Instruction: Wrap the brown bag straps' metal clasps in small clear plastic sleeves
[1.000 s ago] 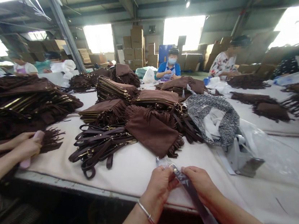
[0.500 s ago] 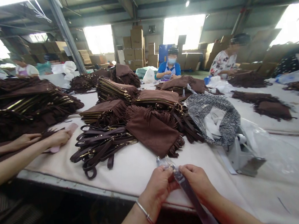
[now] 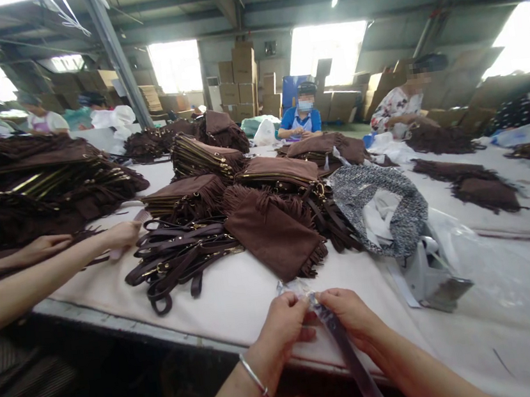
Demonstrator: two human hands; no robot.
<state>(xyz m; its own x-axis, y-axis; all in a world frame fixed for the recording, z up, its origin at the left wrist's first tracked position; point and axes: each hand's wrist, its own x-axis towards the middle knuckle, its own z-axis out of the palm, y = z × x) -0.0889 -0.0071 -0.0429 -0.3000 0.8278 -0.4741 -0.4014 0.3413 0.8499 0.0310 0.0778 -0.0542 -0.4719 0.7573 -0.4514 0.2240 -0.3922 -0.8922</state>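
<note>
Left hand and right hand, both pinched around the end of a smooth dark brown strap sheathed in crinkly clear plastic, held at the near edge of a table covered in soft cream cloth. Thin metal bangle on the left wrist. Beyond, a tangle of glossy brown straps, a suede fringed pouch, stacked fringed bags, a speckled grey fabric. At left, a co-worker's hand gripping a pink comb.

Loose dark straps heaped near the table's front edge, brown fringed bag just beside, more stacked bags toward the left edge.
</note>
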